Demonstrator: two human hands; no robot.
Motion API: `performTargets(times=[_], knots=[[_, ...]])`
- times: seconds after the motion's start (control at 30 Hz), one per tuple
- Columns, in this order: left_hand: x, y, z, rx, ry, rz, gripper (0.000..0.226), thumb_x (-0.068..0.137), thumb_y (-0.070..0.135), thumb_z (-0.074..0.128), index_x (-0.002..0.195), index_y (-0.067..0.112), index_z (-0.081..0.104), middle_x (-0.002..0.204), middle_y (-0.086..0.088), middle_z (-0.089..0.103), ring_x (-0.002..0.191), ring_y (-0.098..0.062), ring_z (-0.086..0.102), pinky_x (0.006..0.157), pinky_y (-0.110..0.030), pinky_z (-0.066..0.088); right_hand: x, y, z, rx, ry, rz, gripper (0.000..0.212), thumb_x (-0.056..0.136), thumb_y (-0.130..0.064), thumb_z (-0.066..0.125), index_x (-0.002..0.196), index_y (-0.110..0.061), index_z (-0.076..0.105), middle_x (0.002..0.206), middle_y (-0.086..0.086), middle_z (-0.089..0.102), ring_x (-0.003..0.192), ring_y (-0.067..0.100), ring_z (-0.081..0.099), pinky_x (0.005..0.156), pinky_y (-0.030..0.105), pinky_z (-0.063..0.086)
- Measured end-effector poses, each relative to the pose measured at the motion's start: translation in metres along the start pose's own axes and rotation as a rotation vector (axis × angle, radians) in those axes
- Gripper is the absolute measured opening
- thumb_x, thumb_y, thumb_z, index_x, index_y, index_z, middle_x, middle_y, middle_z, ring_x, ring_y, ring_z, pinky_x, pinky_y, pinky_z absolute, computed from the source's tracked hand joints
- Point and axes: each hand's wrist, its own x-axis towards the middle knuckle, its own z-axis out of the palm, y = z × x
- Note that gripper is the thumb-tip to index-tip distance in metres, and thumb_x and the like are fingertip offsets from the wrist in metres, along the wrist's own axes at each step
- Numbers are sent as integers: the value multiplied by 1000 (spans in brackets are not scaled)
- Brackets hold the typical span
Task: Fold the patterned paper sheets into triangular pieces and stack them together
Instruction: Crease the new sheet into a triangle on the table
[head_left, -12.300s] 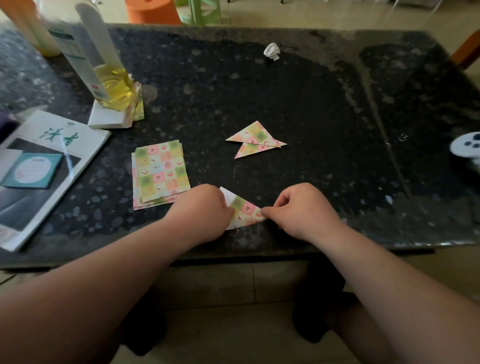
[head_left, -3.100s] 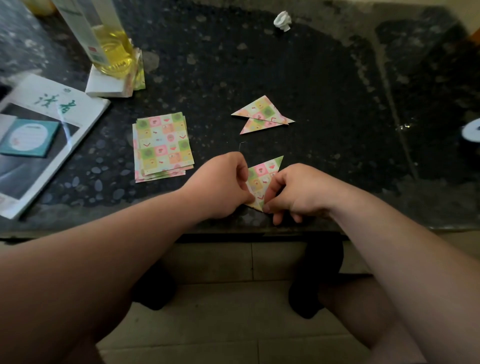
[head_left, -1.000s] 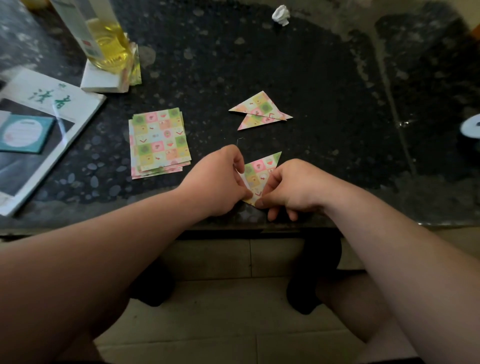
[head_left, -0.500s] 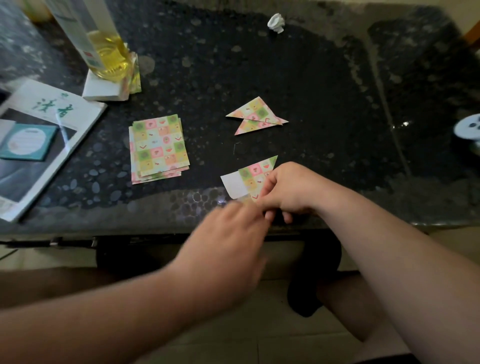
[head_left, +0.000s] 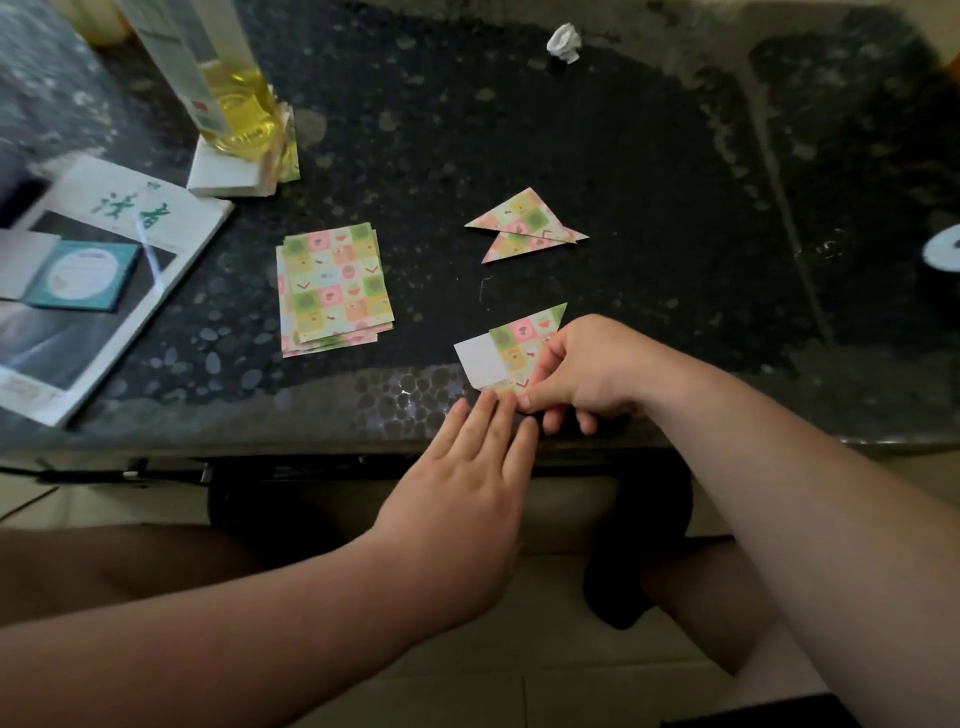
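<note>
A half-folded patterned sheet (head_left: 511, 348) lies near the table's front edge, its white back showing at the left. My right hand (head_left: 587, 371) pinches its right side with curled fingers. My left hand (head_left: 467, 488) reaches up from below with straight fingers, and the fingertips touch the sheet's lower corner. A pile of flat patterned sheets (head_left: 332, 288) sits to the left. Two folded triangles (head_left: 524, 226) overlap farther back on the table.
The dark stone table (head_left: 649, 171) carries a magazine (head_left: 98, 280) at the left, a bottle of yellow liquid (head_left: 228, 88) on a white pad, a crumpled paper ball (head_left: 564, 42) at the back, and a white round object (head_left: 943, 249) at the right edge.
My left hand let go of the sheet and dropped below the table edge, then came back up to its lower corner. A white flap of the sheet now lies unfolded at the left.
</note>
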Motion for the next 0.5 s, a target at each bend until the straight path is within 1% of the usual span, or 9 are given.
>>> performTargets(times=[0.1, 0.17, 0.33, 0.5], knots=[[3, 0, -1, -6, -41, -7, 88, 104, 43, 31, 148, -2, -31, 163, -26, -27, 152, -41, -25, 122, -55, -18, 2, 1, 0, -3, 1, -3, 12, 91, -23, 78, 86, -15, 70, 68, 3, 76, 38, 11, 54, 40, 19, 39], [3, -2, -1, -5, -57, -5, 94, 103, 50, 33, 148, -1, -32, 163, -25, -27, 152, -40, -25, 122, -54, -18, 2, 1, 0, 3, -3, -5, 12, 91, -22, 79, 86, -14, 70, 68, 3, 76, 39, 11, 54, 42, 20, 40], [5, -5, -1, -64, -53, -3, 108, 94, 70, 42, 157, 12, -25, 167, -21, -19, 155, -36, -17, 126, -52, -9, 2, 0, 0, -4, -9, -23, 13, 91, -20, 78, 84, -13, 69, 63, 3, 74, 37, 11, 54, 38, 16, 38], [5, -5, 2, -59, -60, -8, 112, 91, 76, 44, 157, 17, -26, 167, -19, -20, 155, -37, -17, 126, -54, -4, -1, -1, 0, -14, -5, -16, 12, 92, -21, 78, 90, -13, 70, 66, 3, 75, 38, 10, 54, 38, 16, 37]])
